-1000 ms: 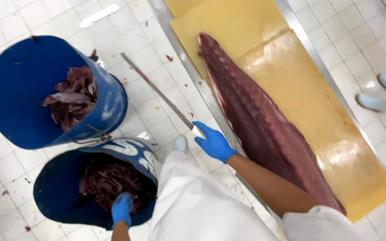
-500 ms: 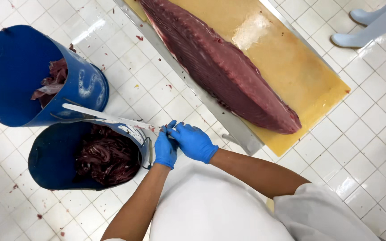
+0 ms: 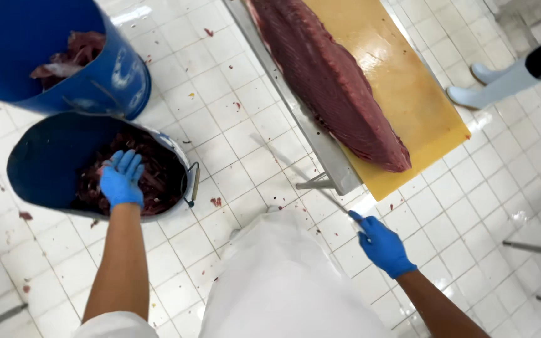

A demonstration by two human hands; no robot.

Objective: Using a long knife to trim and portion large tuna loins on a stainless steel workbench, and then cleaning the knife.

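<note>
Hovering left hand (image 3: 121, 181) — over scrap bucket (image 3: 39, 163)

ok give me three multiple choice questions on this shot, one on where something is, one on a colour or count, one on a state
1. Where is the left hand?
A. over the nearer blue bin of dark red scraps
B. on the fish slab
C. on the floor tiles

2. How many blue bins are in view?
A. one
B. two
C. four

3. What state is the right hand in?
A. open and empty
C. flat on the board
B. closed on a long knife

Answers:
1 A: the gloved left hand hangs, fingers spread, above the scraps in the nearer blue bin.
2 B: a farther blue bin stands behind the nearer one.
3 B: the right hand grips a long knife, blade angled over the floor beside the yellow cutting board bearing the dark red fish slab.
</note>
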